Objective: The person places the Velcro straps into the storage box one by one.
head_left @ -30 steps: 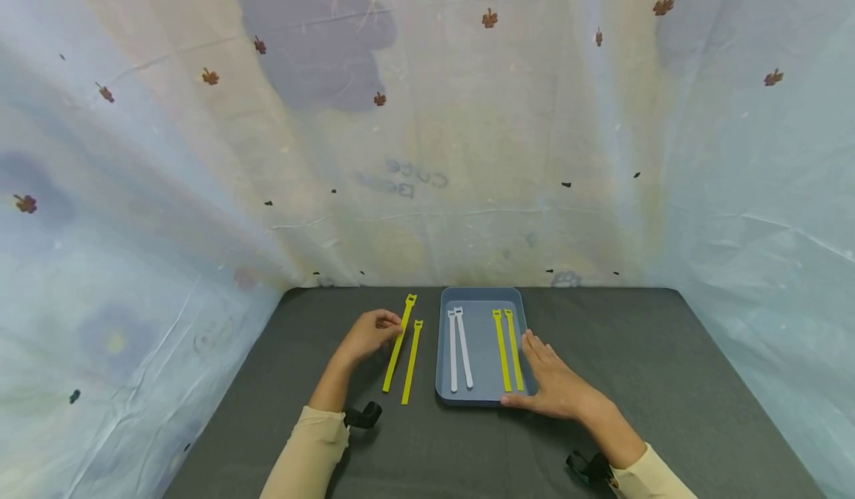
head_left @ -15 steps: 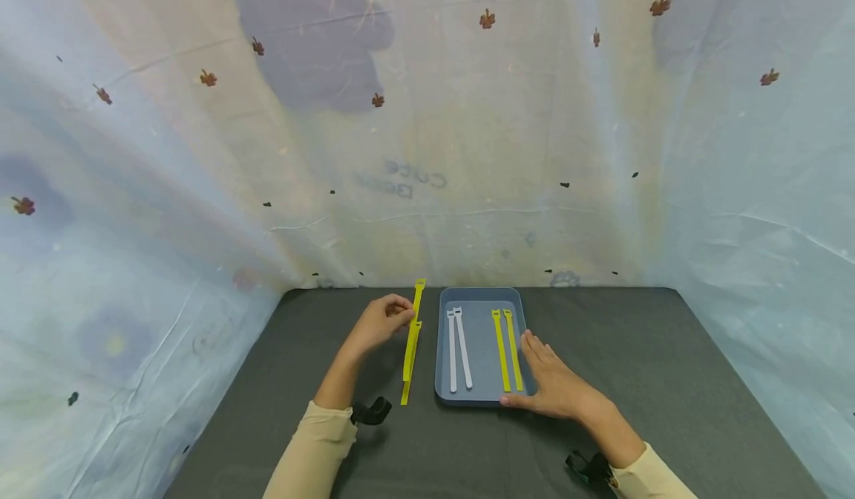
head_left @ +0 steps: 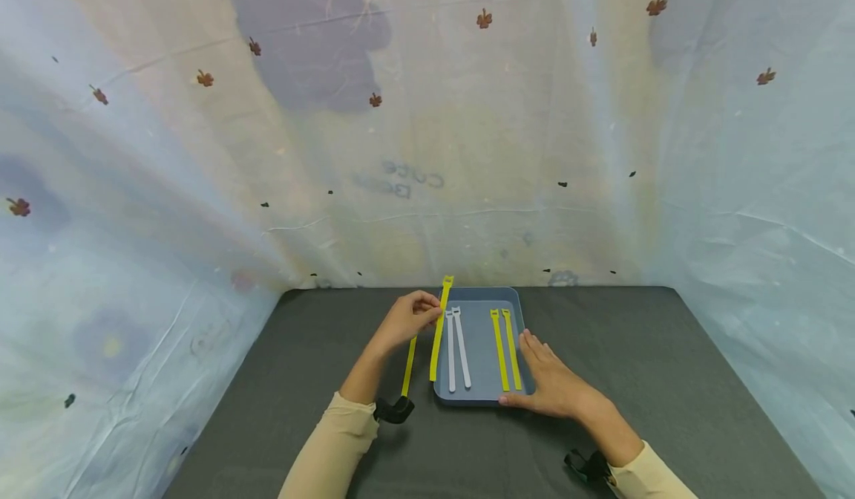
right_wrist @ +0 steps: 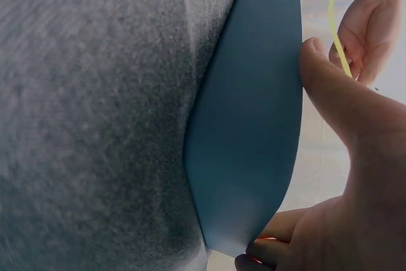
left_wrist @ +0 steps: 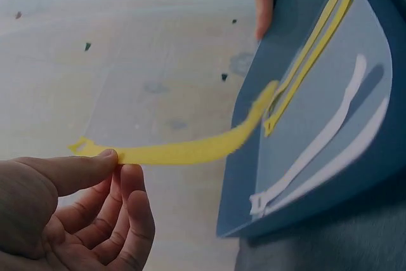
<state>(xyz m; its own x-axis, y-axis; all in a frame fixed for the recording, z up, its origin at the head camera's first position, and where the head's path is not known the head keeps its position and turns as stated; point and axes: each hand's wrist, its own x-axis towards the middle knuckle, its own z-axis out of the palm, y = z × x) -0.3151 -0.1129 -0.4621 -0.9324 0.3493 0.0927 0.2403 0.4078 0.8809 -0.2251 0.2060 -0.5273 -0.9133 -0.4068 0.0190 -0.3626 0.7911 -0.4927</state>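
My left hand (head_left: 404, 324) pinches a yellow cable tie (head_left: 437, 344) near its slotted head, between thumb and fingertips. In the left wrist view that tie bends, its free end at the blue-grey tray (left_wrist: 244, 96). Overhead, it hangs over the tray's left rim. Inside the tray lie two white cable ties (head_left: 462, 350) on the left and two yellow cable ties (head_left: 501, 352) on the right. Another yellow cable tie (head_left: 409, 369) lies on the table, partly hidden by my left hand. My right hand (head_left: 557, 384) rests against the tray's near right corner, fingers along the side, thumb on the near edge.
A dark grey cloth (head_left: 634, 358) covers the table. Behind and at both sides hangs a pale printed curtain (head_left: 427, 150). Black camera straps (head_left: 394, 410) sit at the wrists.
My left hand has carried the pinched yellow cable tie rightward from the table, over the other loose tie, to the tray's left rim. The right hand and tray stay put.
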